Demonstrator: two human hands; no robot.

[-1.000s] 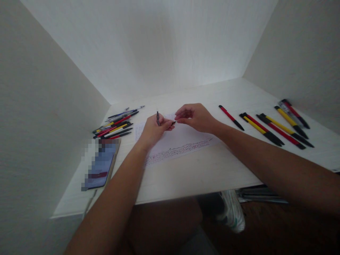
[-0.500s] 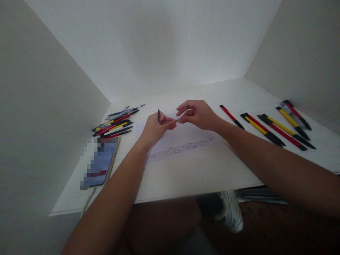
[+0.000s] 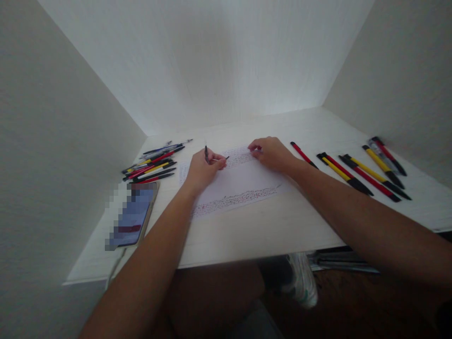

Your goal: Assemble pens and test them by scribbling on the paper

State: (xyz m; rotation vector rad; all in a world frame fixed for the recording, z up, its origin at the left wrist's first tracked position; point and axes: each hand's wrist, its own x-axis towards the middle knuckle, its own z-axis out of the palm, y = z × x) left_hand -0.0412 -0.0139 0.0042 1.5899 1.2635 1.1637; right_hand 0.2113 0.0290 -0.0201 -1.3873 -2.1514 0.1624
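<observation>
My left hand [image 3: 205,170] is closed over the sheet of paper [image 3: 243,175]. A pen with a black grip and clear end [image 3: 206,153] stands up out of its fingers. Between thumb and fingertips it also pinches a thin light rod with a dark tip [image 3: 227,157], perhaps a refill. My right hand [image 3: 271,153] is at the paper's far right part, its fingers bent and a gap showing between thumb and index finger. I see nothing in it. The sheet carries bands of small dark and red writing.
Several pens [image 3: 153,165] lie heaped at the left, beyond a phone [image 3: 136,214] with a cable. To the right lie more red, yellow and black pens [image 3: 370,176], with a single red-and-black pen [image 3: 302,153] closer in. White panels enclose the table [image 3: 240,238] on three sides.
My right hand has moved right, away from the thin rod's tip and down toward the paper. My left hand has shifted slightly left, still with the pen and the rod.
</observation>
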